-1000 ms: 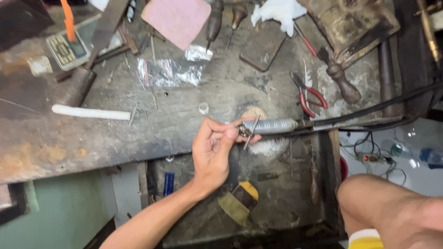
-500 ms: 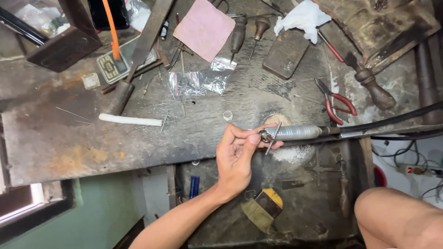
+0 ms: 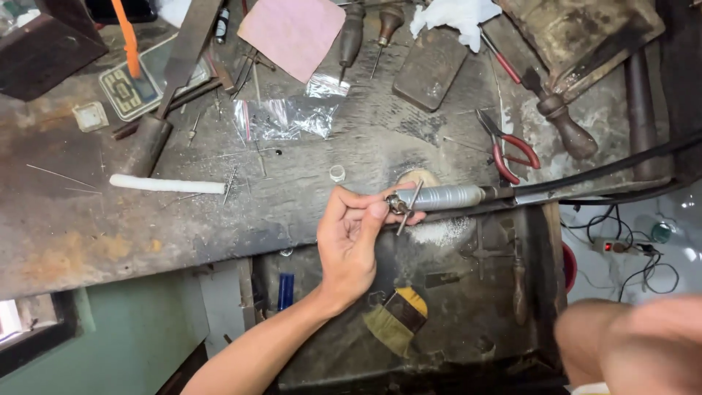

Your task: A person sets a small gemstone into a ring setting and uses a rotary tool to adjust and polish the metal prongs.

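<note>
The left hand (image 3: 355, 241) reaches up from the lower edge, thumb and fingertips (image 3: 378, 211) pinched together on the chuck end of a slim silver rotary handpiece (image 3: 442, 197). A thin metal key (image 3: 409, 206) stands crosswise through that chuck, tilted, just beside the thumb. The handpiece lies at the front edge of the worn, stained wooden workbench (image 3: 146, 234), and its black flexible shaft (image 3: 607, 172) runs off to the right. The right hand is out of sight; only a blurred knee (image 3: 636, 344) shows at lower right.

Below the grip, a dark metal drawer (image 3: 453, 307) hangs open under the bench, holding a small brush with a yellow band (image 3: 398, 322) and a scatter of pale filings (image 3: 439, 232). Just above the fingers sit a tiny clear ring-shaped cap (image 3: 337, 173) and a round wooden bench peg (image 3: 417, 178).

Farther right lie red-handled pliers (image 3: 512, 146) and a dark turned-wood tool handle (image 3: 567, 128). Farther up are a crinkled clear plastic bag (image 3: 281, 117), a pink square of cloth (image 3: 296, 31), a flat dark rectangular block (image 3: 431, 67) and a crumpled white tissue (image 3: 457, 14). To the left rest a white cylindrical stick (image 3: 167, 184), a long grey steel file (image 3: 172, 80) and a small digital scale (image 3: 131, 88) with an orange stick (image 3: 126, 36) on it.
</note>
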